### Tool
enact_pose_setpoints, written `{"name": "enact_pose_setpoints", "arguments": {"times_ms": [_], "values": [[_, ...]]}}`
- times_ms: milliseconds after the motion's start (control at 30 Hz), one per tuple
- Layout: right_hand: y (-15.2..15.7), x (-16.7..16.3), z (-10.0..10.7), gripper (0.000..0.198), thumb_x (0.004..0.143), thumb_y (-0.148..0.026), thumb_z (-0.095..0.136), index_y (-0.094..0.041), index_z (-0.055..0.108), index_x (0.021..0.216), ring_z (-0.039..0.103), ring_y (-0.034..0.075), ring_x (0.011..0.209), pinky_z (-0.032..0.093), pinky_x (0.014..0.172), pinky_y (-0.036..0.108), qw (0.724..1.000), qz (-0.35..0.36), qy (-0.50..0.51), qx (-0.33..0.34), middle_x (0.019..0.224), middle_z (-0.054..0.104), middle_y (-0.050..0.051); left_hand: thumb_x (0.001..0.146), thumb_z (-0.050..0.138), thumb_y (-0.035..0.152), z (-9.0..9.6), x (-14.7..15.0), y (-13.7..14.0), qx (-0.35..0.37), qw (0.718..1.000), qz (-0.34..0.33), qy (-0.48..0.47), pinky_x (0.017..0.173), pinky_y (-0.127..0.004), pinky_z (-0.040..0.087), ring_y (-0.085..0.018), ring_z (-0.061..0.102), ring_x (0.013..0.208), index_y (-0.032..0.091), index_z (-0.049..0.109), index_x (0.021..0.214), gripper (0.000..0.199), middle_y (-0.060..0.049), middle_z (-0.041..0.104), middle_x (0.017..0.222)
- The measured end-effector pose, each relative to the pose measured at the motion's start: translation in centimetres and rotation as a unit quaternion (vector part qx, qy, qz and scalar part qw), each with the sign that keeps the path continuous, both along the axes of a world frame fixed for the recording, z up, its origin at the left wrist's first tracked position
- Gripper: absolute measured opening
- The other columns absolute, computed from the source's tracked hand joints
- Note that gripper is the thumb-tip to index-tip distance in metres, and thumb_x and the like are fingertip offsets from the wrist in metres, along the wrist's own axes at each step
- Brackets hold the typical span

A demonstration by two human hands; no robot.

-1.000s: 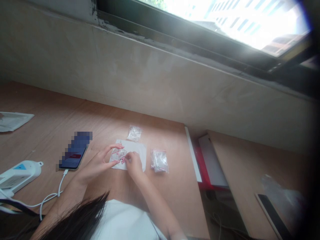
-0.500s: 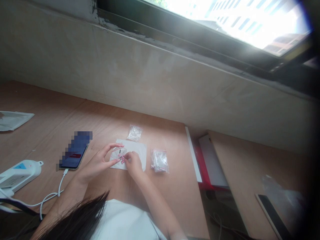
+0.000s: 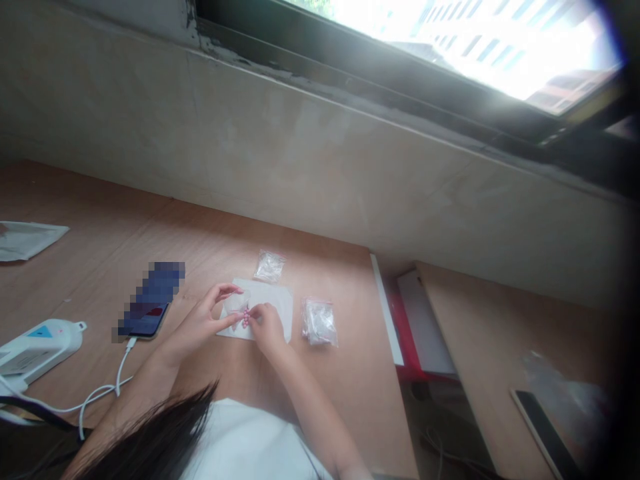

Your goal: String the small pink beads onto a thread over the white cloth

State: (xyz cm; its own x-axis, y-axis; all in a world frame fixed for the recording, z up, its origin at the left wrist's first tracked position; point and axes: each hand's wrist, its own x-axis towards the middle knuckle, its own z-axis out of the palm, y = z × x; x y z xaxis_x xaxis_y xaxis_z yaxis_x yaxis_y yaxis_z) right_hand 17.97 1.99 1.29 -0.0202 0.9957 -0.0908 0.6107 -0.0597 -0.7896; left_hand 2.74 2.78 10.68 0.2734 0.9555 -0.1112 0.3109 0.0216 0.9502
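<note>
A small cluster of pink beads, apparently on a thin clear cord, is held between my two hands just above a white sheet. My left hand comes from the left, its thumb against the beads and its index finger curved above, with the cord spanning the gap. From the right, my right hand pinches the beads' right side with thumb and index finger. The cord is too fine to trace fully, and the fingers hide some beads.
Clear plastic bags lie behind the sheet and to its right. At left are a phone on a white cable and a white power strip. A gap parts this table from another.
My left fingertips have shifted slightly left, and the thumb has turned at the beads. The clear loop between the left fingers shows less distinctly. My right hand stays nearly still.
</note>
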Motion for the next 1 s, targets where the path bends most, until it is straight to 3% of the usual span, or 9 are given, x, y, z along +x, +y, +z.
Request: {"name": "enact_pose_setpoints", "arguments": {"times_ms": [200, 367, 500, 600, 667, 1000], "values": [[-1.1, 0.0, 2.8, 0.027, 0.063, -0.007, 0.045, -0.018, 0.051, 0.087, 0.049, 0.013, 0.074, 0.039, 0.067, 0.027, 0.992, -0.02, 0.116, -0.044, 0.086, 0.054, 0.003, 0.064, 0.061, 0.033, -2.5, 0.9, 0.7, -0.014, 0.998, 0.062, -0.025, 0.078, -0.034, 0.043, -0.019, 0.05, 0.094, 0.021, 0.04, 0.094, 0.038, -0.003, 0.049, 0.095], [-1.7, -0.7, 5.0, 0.029, 0.068, -0.023, 0.052, -0.02, 0.049, 0.096, 0.051, 0.013, 0.075, 0.04, 0.062, 0.024, 0.973, 0.008, 0.224, -0.056, 0.09, 0.055, 0.002, 0.061, 0.064, 0.032, -4.3, 2.1, 0.9, 0.018, 0.995, 0.094, -0.032, 0.075, -0.032, 0.042, -0.015, 0.05, 0.082, 0.02, 0.036, 0.089, 0.042, 0.0, 0.045, 0.085], [-1.4, -0.3, 5.7, 0.021, 0.077, -0.034, 0.043, -0.017, 0.055, 0.081, 0.053, 0.014, 0.071, 0.04, 0.065, 0.027, 0.958, -0.03, 0.278, -0.064, 0.078, 0.059, 0.003, 0.067, 0.058, 0.034, -2.8, 2.1, 0.7, -0.019, 0.995, 0.049, -0.083, 0.067, -0.028, 0.044, -0.014, 0.05, 0.079, 0.02, 0.037, 0.094, 0.037, -0.001, 0.046, 0.087], [-1.4, 0.3, 6.4, 0.025, 0.076, -0.038, 0.045, -0.016, 0.056, 0.077, 0.054, 0.014, 0.069, 0.041, 0.065, 0.027, 0.938, -0.016, 0.331, -0.098, 0.075, 0.06, 0.004, 0.075, 0.047, 0.037, -0.8, 1.6, 0.6, -0.061, 0.995, 0.01, -0.084, 0.061, -0.024, 0.043, -0.012, 0.05, 0.069, 0.017, 0.045, 0.083, 0.022, 0.001, 0.048, 0.075], [-1.5, 0.7, 6.6, 0.025, 0.074, -0.039, 0.047, -0.016, 0.056, 0.079, 0.054, 0.013, 0.068, 0.041, 0.065, 0.026, 0.927, -0.002, 0.361, -0.102, 0.075, 0.06, 0.004, 0.076, 0.044, 0.038, 0.0, 1.4, 0.6, -0.081, 0.994, 0.002, -0.07, 0.057, -0.022, 0.041, -0.011, 0.048, 0.062, 0.016, 0.048, 0.075, 0.022, 0.002, 0.048, 0.066], [-0.7, 1.5, 6.6, 0.025, 0.072, -0.04, 0.049, -0.016, 0.055, 0.072, 0.051, 0.012, 0.064, 0.038, 0.062, 0.025, 0.912, -0.049, 0.401, -0.066, 0.069, 0.058, 0.002, 0.075, 0.044, 0.038, 0.6, 1.3, 0.3, -0.109, 0.99, -0.025, -0.084, 0.053, -0.02, 0.038, -0.011, 0.047, 0.059, 0.016, 0.046, 0.067, 0.024, 0.004, 0.047, 0.062]]}}
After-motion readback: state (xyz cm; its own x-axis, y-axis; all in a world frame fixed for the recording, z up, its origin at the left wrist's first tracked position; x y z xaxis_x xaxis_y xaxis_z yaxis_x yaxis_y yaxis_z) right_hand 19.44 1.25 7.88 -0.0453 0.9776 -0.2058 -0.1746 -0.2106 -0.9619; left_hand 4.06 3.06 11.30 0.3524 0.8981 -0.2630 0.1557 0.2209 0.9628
